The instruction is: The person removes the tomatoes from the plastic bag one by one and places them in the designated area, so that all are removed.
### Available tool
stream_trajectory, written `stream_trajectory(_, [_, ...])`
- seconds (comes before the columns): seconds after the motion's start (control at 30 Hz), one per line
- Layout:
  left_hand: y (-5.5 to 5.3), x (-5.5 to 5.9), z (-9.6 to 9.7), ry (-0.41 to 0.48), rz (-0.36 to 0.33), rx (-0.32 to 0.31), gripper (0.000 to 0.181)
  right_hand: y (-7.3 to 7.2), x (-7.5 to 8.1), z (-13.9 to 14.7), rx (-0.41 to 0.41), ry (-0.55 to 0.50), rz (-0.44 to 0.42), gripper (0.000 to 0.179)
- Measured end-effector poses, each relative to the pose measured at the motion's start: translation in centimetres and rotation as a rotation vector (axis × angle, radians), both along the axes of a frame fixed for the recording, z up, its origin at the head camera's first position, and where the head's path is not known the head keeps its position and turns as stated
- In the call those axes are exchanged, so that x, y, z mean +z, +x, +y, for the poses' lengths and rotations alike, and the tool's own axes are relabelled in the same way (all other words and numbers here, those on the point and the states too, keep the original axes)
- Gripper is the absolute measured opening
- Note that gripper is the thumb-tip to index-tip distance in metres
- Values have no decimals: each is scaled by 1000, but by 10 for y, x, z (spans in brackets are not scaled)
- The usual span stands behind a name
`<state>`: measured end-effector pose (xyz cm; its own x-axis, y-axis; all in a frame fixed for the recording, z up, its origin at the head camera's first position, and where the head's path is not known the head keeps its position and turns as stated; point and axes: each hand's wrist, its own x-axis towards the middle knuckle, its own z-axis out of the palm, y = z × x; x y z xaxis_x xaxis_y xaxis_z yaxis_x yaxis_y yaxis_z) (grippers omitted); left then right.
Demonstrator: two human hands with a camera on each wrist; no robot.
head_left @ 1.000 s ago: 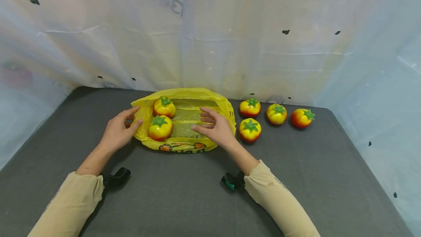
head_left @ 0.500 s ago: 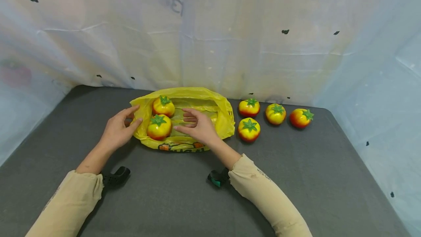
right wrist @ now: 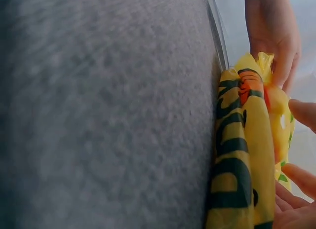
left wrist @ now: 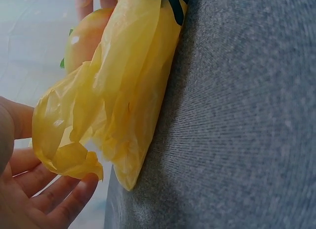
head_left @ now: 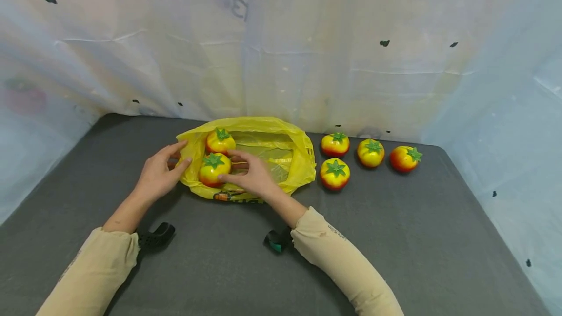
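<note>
A yellow plastic bag (head_left: 259,122) lies with its mouth spread wide on the dark table. Inside its left end sit two glossy yellow-red tomatoes (head_left: 221,141) with green star-shaped tops. My left hand (head_left: 159,172) holds the bag's left rim, the thin film between thumb and fingers (left wrist: 49,189). My right hand (head_left: 252,174) reaches into the bag, its thumb overlapping the near tomato (head_left: 210,172) and its fingers at that tomato's right side. The palm side is hidden in the head view. In the right wrist view, dark printing shows on the bag's front (right wrist: 234,155).
Several more tomatoes (head_left: 335,174) stand on the table (head_left: 210,267) to the right of the bag. A pale plastic sheet (head_left: 281,52) hangs behind the table and along its sides. Black wrist mounts (head_left: 160,235) stick out below both sleeves.
My right hand has moved left across the bag's mouth, from its right part to the near tomato. My left hand has stayed on the rim, and the tomatoes have not visibly moved.
</note>
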<state>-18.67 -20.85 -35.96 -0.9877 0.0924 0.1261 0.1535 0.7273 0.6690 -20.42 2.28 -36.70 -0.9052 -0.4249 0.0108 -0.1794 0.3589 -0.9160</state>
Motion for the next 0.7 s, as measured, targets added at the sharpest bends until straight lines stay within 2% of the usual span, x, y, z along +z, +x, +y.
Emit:
stream_trajectory(0.2, [-1, -1, 1, 2, 0, -7, 55, -1, 0, -6, 1, 50, 19, 66])
stream_trajectory(0.7, [-1, -1, 0, -3, 6, -2, 54, -2, -2, -10, 32, 27, -2, 63])
